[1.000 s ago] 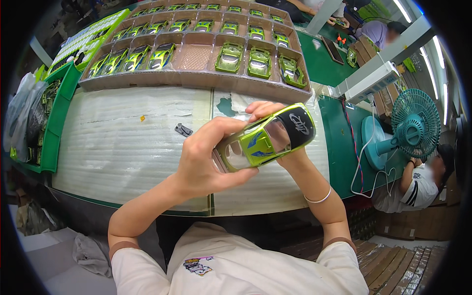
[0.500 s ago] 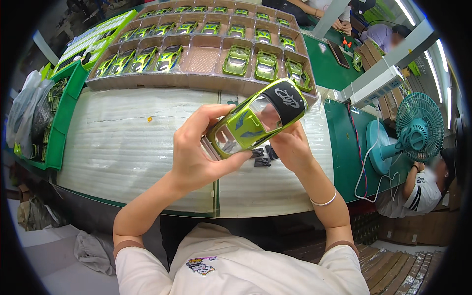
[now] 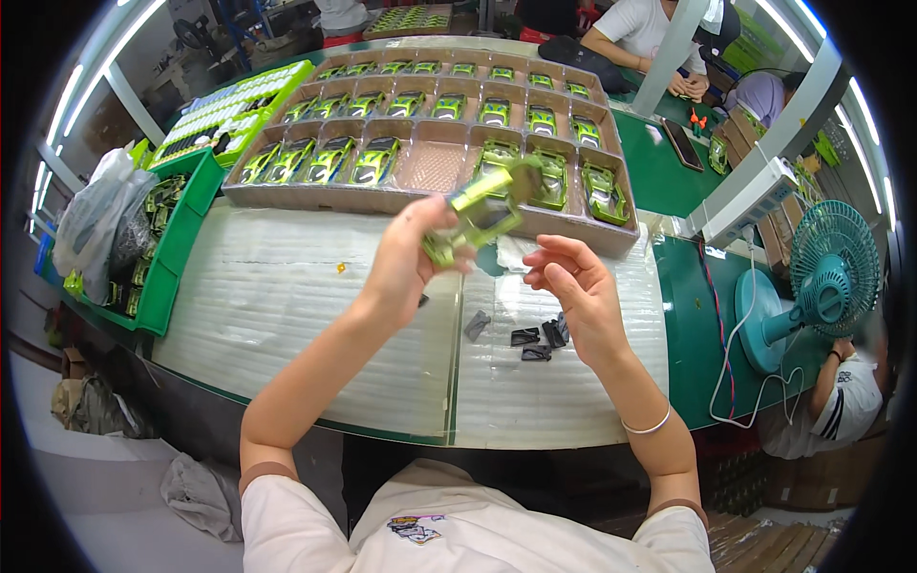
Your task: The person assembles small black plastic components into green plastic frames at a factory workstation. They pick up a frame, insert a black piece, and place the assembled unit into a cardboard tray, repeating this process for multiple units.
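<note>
My left hand [image 3: 406, 263] grips a green toy car body [image 3: 484, 212] by its end and holds it above the table, in front of the divided tray. The car body is blurred by motion and stands tilted. To its right, my right hand [image 3: 583, 296] is raised with its fingers apart and holds nothing. Several small black plastic parts [image 3: 536, 352] lie on the foam-covered table [image 3: 315, 329] below my right hand. The cardboard tray [image 3: 330, 199] behind holds rows of green car bodies [image 3: 377, 159]. One front compartment [image 3: 435, 168] has no car in it.
A green bin [image 3: 181, 258] with parts and a plastic bag [image 3: 91, 220] stands at the left, near a green rack [image 3: 229, 113]. At the right are a teal fan [image 3: 812, 272], a power strip [image 3: 750, 205] and a phone [image 3: 682, 145]. Other people [image 3: 650, 43] sit farther off.
My right hand has let go of the car body and moved clear. My left hand has turned the car body over toward the tray. The view has shifted, showing more of the room behind.
</note>
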### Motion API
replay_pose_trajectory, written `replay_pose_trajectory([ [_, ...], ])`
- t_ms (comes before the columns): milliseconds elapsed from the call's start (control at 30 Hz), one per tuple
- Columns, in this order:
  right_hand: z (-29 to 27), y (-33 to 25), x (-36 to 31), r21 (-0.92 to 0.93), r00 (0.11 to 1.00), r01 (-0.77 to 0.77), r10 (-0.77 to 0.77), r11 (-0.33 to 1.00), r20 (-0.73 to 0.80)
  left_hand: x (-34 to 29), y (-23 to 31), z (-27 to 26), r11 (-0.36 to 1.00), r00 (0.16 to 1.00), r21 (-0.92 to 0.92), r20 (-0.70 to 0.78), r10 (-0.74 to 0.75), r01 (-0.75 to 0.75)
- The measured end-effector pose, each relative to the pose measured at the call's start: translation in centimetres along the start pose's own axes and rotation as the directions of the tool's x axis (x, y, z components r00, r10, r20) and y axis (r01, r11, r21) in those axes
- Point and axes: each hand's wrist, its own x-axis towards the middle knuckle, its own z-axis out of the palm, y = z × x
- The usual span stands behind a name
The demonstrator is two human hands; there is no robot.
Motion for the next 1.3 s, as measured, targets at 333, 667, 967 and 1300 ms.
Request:
replay_pose_trajectory([
  [333, -0.9, 0.7, 0.2, 0.027, 0.997, -0.026, 0.028, 0.999, -0.066, 8.8, 2.3, -1.0, 0.972, 0.969, -0.222, -0.213, -0.127, 0.079],
  [667, -1.1, 0.8, 0.3, 0.036, 0.998, -0.011, 0.013, 0.999, -0.059, 8.6, 3.4, -3.2, 0.980, 0.980, -0.023, 0.034, -0.196, 0.197],
  [967, -0.8, 0.9, 0.3, 0.004, 0.999, -0.018, 0.018, 1.000, -0.043, 8.1, 5.8, -8.0, 0.069, 0.888, 0.998, -0.036, 0.458, 0.005],
  [1300, -0.9, 1.1, 0.2, 0.009, 0.997, -0.052, 0.053, 0.999, -0.059, 12.7, 3.3, -6.2, -0.224, 0.799, 0.973, 0.172, 0.576, -0.048],
])
